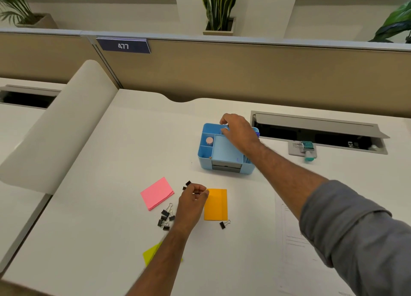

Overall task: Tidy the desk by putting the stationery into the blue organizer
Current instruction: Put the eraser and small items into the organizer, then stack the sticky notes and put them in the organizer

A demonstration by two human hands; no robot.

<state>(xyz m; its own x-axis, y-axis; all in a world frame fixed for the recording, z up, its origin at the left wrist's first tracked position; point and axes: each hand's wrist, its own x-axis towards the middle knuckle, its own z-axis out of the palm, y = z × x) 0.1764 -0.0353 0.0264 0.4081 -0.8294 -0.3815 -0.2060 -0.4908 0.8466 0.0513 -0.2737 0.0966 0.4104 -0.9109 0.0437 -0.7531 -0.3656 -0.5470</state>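
Observation:
The blue organizer (205,153) stands mid-desk with a small pink round item (209,140) in a left compartment. My right hand (238,132) hovers over its back compartment with curled fingers; whether it holds anything is hidden. My left hand (192,203) pinches small black binder clips (188,183) at its fingertips, between the pink sticky notes (157,193) and the orange sticky notes (216,204). Several more binder clips (165,218) lie in a pile left of that hand, and one binder clip (224,224) lies below the orange pad. Yellow-green sticky notes (150,254) peek from under my left forearm.
A correction tape and card (305,150) sit at the right beside an open cable tray (320,131). A printed sheet (293,240) lies on the desk at the right. A beige partition (222,73) bounds the back, and a curved divider (62,126) the left.

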